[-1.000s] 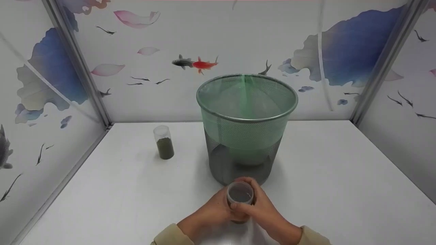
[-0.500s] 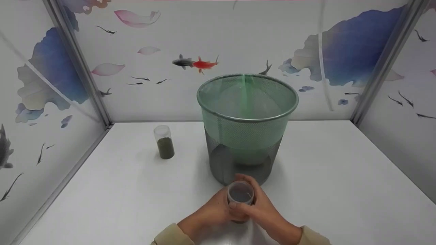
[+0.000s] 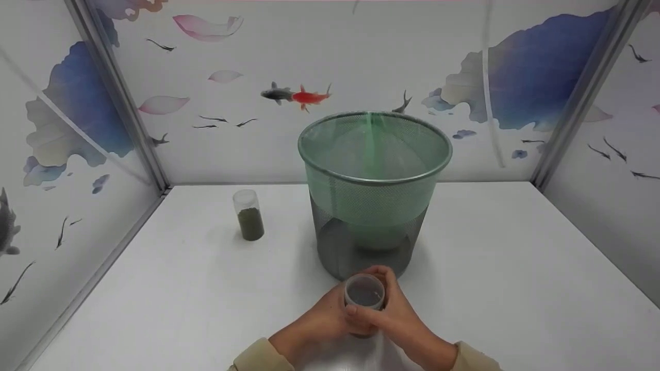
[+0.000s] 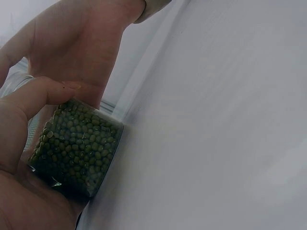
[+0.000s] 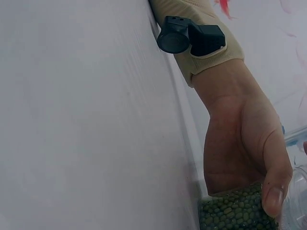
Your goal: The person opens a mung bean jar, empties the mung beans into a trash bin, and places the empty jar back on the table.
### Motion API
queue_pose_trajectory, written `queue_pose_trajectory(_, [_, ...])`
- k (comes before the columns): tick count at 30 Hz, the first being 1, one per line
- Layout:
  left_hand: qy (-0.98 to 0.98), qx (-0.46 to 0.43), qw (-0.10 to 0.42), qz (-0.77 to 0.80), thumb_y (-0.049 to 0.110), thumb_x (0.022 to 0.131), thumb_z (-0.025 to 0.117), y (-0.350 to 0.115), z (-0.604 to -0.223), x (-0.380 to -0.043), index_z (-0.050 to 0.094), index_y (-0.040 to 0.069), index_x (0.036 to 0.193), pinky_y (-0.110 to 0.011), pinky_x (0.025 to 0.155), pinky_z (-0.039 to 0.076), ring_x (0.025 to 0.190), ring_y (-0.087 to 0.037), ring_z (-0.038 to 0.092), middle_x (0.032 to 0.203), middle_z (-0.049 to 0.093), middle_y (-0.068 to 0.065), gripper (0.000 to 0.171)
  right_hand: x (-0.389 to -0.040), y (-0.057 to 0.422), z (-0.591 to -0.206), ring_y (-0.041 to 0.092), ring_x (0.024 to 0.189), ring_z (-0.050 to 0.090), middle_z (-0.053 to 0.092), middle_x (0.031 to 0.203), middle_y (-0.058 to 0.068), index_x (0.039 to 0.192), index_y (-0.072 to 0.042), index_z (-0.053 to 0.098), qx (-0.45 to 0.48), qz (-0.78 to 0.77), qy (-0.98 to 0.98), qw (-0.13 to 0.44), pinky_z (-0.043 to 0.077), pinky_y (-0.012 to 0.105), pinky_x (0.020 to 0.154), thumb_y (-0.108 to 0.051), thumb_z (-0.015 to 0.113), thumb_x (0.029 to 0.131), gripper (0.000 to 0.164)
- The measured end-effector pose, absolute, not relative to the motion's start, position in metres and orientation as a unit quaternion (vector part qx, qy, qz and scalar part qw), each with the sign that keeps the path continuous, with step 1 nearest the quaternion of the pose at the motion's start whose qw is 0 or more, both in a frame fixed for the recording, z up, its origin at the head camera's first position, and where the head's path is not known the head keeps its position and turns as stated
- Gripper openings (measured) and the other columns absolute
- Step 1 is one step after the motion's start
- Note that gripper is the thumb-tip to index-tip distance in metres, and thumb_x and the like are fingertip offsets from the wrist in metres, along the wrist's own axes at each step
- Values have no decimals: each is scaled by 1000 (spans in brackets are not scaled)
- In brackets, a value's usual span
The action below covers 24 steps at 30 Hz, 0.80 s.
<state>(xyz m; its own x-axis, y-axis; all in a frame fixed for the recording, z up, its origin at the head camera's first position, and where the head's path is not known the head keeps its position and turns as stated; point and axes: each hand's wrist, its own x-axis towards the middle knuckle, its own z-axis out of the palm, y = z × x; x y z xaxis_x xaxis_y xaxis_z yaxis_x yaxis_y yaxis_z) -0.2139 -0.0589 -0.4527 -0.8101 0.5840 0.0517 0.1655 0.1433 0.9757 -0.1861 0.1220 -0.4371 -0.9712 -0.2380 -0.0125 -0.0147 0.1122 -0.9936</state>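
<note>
Both hands hold a clear jar of green mung beans (image 4: 79,146) upright at the table's front, before the wire basket. My left hand (image 3: 330,312) grips the jar's left side, its thumb (image 5: 274,199) on the wall. From the other side my right hand (image 3: 394,309) curls round it, thumb across the front and fingers behind. Beans fill the lower part; the upper part looks see-through. I cannot tell if a lid is on. A second clear jar (image 3: 250,222), with green grains in its lower half, stands further back on the left.
A mesh wire basket (image 3: 330,252) with a green liner (image 3: 371,206) stands just beyond the hands. The white table (image 3: 495,257) is bounded by printed panels at the back and both sides. Metal posts (image 3: 126,113) rise at the back corners.
My right fingers shift behind the jar, rising slightly and then curling closer round it. The jar and my left hand stay in place; the basket and second jar have not moved.
</note>
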Motion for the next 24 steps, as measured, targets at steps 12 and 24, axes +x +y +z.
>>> queue_pose_trajectory(12, [748, 252, 175, 589, 15, 83, 89, -59, -455, -216, 38, 22, 165, -29, 114, 40, 135, -11, 51, 151, 54, 8, 97, -186, 121, -437, 23, 133, 50, 52, 146, 10, 144, -10, 40, -91, -666, 736, 79, 40, 44, 112, -24, 89, 85, 78])
queue_pose_trajectory(24, [743, 236, 185, 599, 9, 85, 87, -60, -451, -211, 48, 15, 155, -34, 111, 45, 130, -15, 55, 143, 58, 4, 80, -187, 122, -436, 24, 136, 51, 53, 150, 8, 153, -12, 48, -105, -648, 747, 103, 42, 46, 110, -32, 86, 91, 76])
